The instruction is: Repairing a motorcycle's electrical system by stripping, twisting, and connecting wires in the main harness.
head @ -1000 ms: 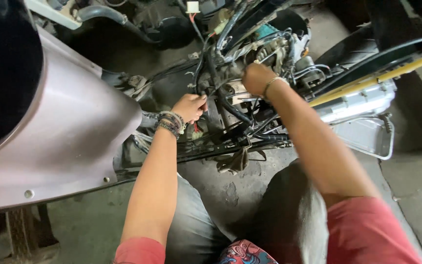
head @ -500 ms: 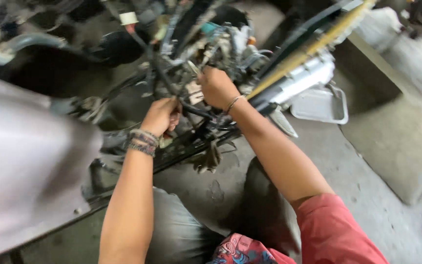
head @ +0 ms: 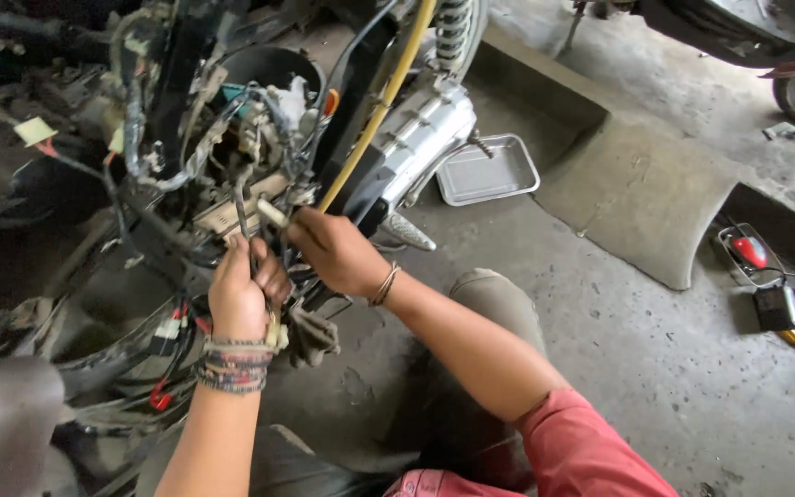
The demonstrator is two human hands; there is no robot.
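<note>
Both hands work inside a stripped scooter on a workshop floor.

The metal tray lies well apart. The right hand clenches a pale tool handle; the left hand pinches the wiring bundle beside it. A slip could likely nick those wires.

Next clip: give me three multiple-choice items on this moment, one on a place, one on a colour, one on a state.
1. Where does the metal tray lie?
A. on the floor beside the scooter
B. on the person's lap
C. on the scooter's seat

2. What colour is the hose running up through the scooter?
A. blue
B. yellow
C. white

3. How is the right hand?
A. flat on the floor
B. hanging free
C. closed on a pale handle

Answers:
1 A, it rests on concrete by the silver casing.
2 B, plainly yellow.
3 C, fingers wrap the handle.
</note>
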